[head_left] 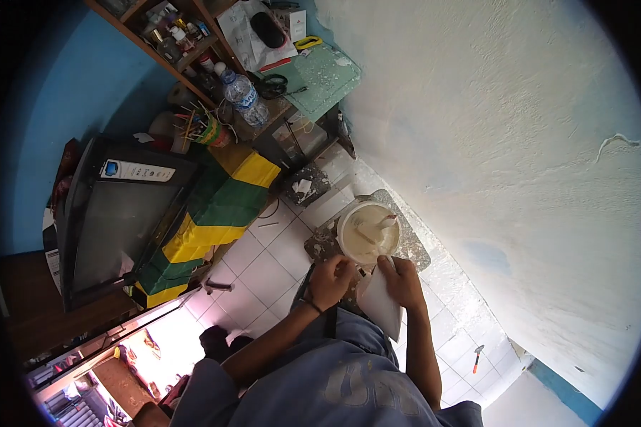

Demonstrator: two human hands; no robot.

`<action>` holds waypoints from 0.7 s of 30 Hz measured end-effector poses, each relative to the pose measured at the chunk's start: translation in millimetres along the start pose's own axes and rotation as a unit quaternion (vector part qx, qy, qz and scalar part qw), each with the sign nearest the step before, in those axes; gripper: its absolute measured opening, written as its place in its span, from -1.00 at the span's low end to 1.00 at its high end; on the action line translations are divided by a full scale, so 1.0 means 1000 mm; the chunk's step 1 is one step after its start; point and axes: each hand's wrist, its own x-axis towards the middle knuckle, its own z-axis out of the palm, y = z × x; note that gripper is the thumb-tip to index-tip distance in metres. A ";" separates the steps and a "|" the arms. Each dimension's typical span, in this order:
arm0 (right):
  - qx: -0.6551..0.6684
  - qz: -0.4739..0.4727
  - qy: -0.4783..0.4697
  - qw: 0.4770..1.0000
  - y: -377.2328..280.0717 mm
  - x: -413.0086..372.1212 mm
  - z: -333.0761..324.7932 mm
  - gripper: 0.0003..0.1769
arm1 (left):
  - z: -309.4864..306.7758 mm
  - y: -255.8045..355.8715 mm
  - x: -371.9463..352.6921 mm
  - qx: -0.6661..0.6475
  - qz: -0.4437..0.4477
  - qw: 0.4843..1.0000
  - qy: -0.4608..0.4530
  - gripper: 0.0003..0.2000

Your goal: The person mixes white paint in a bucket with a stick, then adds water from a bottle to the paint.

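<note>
White square tiles cover the floor beside a rough plastered wall. On a speckled grey mat sits a round bucket of creamy liquid with a stick in it. The right hand grips a smooth white sheet. The left hand curls just beside the bucket, and I cannot tell what it holds.

bright daylight, glare blows out the doorway at lower left, heavy fisheye bend, black vignette corners, soft focus.
</note>
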 end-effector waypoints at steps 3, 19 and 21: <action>-0.002 0.008 -0.001 1.000 -0.002 0.002 0.001 -0.50 | 0.002 -0.044 -0.012 0.017 0.062 0.995 -0.075 -0.51; -0.020 0.053 0.019 0.998 0.015 0.033 0.011 -0.50 | 0.029 -0.034 -0.007 -0.085 0.087 0.964 -0.237 0.15; -0.024 0.057 0.008 0.998 0.011 0.033 0.010 -0.49 | 0.035 -0.043 -0.010 -0.082 0.095 0.967 -0.222 0.08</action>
